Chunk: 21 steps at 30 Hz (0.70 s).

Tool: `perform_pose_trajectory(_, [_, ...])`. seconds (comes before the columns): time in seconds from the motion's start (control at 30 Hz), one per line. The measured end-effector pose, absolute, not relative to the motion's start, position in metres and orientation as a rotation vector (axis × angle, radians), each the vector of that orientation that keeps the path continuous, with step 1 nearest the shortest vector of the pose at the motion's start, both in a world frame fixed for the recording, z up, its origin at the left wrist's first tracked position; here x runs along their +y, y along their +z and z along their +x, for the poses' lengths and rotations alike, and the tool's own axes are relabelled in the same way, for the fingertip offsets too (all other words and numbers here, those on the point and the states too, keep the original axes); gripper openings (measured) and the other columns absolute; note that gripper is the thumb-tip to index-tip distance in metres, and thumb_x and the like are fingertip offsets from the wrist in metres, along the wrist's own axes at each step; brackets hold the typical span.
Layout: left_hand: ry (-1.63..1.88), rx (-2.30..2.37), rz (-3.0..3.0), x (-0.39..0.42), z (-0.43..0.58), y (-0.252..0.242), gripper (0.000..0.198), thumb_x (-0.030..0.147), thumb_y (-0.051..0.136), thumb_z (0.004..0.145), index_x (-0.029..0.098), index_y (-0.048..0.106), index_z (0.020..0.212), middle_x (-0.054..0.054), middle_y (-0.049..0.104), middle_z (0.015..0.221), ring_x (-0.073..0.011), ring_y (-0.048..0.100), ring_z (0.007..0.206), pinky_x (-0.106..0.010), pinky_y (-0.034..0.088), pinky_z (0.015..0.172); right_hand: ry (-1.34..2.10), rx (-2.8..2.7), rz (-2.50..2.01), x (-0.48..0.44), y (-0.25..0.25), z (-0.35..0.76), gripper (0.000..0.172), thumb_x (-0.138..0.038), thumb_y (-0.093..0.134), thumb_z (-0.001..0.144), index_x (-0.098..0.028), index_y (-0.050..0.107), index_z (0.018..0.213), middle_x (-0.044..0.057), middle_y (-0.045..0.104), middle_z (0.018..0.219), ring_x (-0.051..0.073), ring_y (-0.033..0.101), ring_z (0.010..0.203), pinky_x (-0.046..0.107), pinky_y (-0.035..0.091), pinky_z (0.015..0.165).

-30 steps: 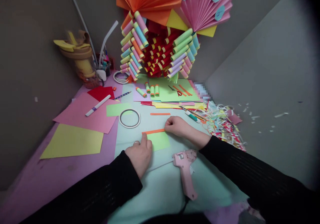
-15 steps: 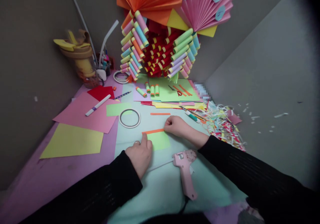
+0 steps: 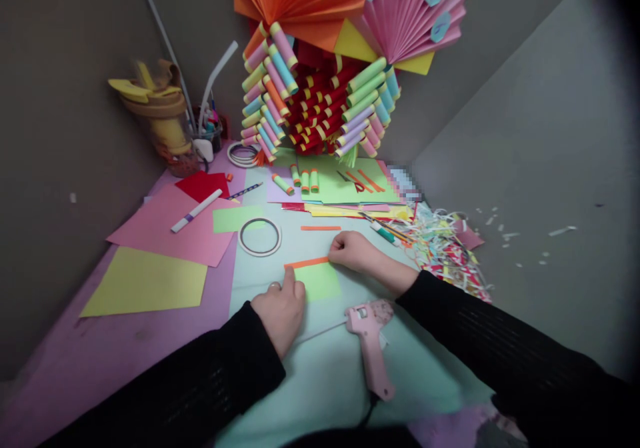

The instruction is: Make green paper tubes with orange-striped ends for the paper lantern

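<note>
A green paper piece [image 3: 320, 285] lies on the light green table sheet, with an orange paper strip [image 3: 306, 263] along its far edge. My left hand [image 3: 280, 311], wearing a ring, presses its index fingertip at the strip's left end; its other fingers are curled in. At the right end, my right hand [image 3: 353, 251] is closed in a pinch on the strip. Just beyond lies another orange strip [image 3: 321, 228]. A pink glue gun [image 3: 371, 348] rests on its side near my left hand, its glue stick pointing toward that hand.
A tape roll [image 3: 259, 237] and a green paper rectangle [image 3: 235, 219] lie left of centre. Pink card [image 3: 165, 225] and a white marker [image 3: 197, 211] are farther left. Paper scraps [image 3: 445, 241] are heaped at right. Small green rolls [image 3: 310, 181] lie below hanging paper fans [image 3: 305, 1].
</note>
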<state>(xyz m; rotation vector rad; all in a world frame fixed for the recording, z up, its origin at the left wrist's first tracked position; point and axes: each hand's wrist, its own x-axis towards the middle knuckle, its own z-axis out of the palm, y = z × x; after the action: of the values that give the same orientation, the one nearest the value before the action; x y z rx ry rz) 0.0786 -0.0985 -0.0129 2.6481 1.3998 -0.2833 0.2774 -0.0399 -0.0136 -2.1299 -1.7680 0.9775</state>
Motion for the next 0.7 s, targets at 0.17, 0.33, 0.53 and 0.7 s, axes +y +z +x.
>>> perform_pose_trajectory(0.17, [-0.278, 1.39, 2.653, -0.099, 0.078, -0.013, 0.029, 0.006, 0.033, 0.086, 0.011, 0.058, 0.099, -0.023, 0.046, 0.134, -0.0247, 0.066, 0.079, -0.031, 0.052, 0.05, 0.994, -1.702, -2.121, -0.038, -0.015, 0.283, 0.003, -0.018, 0.055, 0.059, -0.016, 0.053, 0.057, -0.003, 0.051, 0.053, 0.009, 0.043, 0.05, 0.021, 0.03, 0.046])
perform_pose_trajectory(0.33, [-0.298, 1.39, 2.632, -0.099, 0.079, -0.009, 0.032, 0.004, 0.032, 0.085, 0.011, 0.059, 0.099, -0.021, 0.044, 0.138, -0.0248, 0.066, 0.079, -0.032, 0.053, 0.05, 1.058, -1.646, -1.995, -0.043, -0.01, 0.292, 0.008, -0.022, 0.055, 0.068, -0.015, 0.059, 0.067, -0.002, 0.052, 0.059, 0.01, 0.044, 0.053, 0.022, 0.035, 0.05])
perform_pose_trajectory(0.53, [-0.276, 1.398, 2.653, -0.1, 0.079, -0.012, 0.033, 0.004, 0.029, 0.086, 0.011, 0.059, 0.098, -0.023, 0.047, 0.135, -0.0248, 0.066, 0.077, -0.033, 0.052, 0.05, 0.743, -2.24, -1.572, -0.063, 0.005, 0.28, 0.03, -0.012, 0.047, 0.08, -0.015, 0.069, 0.1, 0.006, 0.053, 0.086, 0.017, 0.052, 0.083, 0.029, 0.042, 0.08])
perform_pose_trajectory(0.7, [-0.268, 1.403, 2.717, -0.101, 0.077, -0.015, 0.029, 0.007, 0.032, 0.087, 0.011, 0.058, 0.1, -0.024, 0.05, 0.13, -0.0232, 0.066, 0.074, -0.031, 0.052, 0.05, 0.647, -2.577, -1.519, -0.07, 0.005, 0.252, 0.049, -0.006, 0.044, 0.079, -0.026, 0.06, 0.121, 0.006, 0.048, 0.09, 0.018, 0.047, 0.083, 0.029, 0.039, 0.075])
